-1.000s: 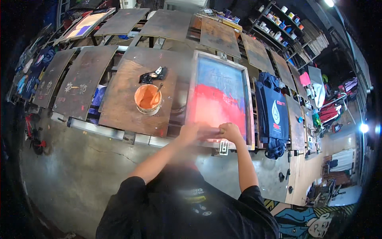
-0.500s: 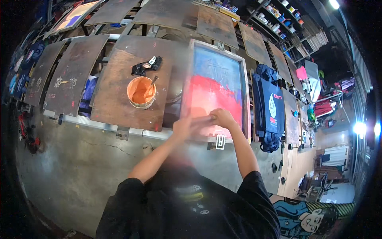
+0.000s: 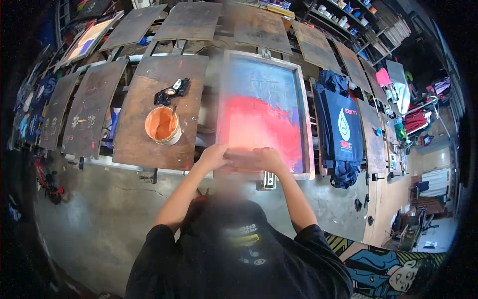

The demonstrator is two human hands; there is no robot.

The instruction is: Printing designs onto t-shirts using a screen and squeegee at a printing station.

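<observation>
Beneath the rows of flat boards spreads a smooth grey concrete floor (image 3: 114, 199). One scuffed brown board (image 3: 149, 154) lies left of the frame, a narrow gap between them. The rectangular screen frame (image 3: 306, 124) lies right before the person, its long axis running away from the body, its near rail close to the boards' front edge. Wet-looking red ink (image 3: 264, 129) covers the nearer part of its mesh; the far part is bluish and streaky. To the right, a navy fabric bag (image 3: 341, 117) lies lengthwise, its surface softly creased. A round, pale bucket (image 3: 174, 135) of orange paste stands on the brown board, well apart from the hands.

Over the near end of the mesh, a straight, reddish-brown bar (image 3: 243, 159) points left to right, across the frame's length. Inked mesh extends clear ahead of it; the near rail is just behind. The left hand (image 3: 214, 157), by the left rail, and the right hand (image 3: 270, 159), clear of the right rail, clasp it with fingers curled. A metal clamp (image 3: 269, 180) sits at the near rail.
</observation>
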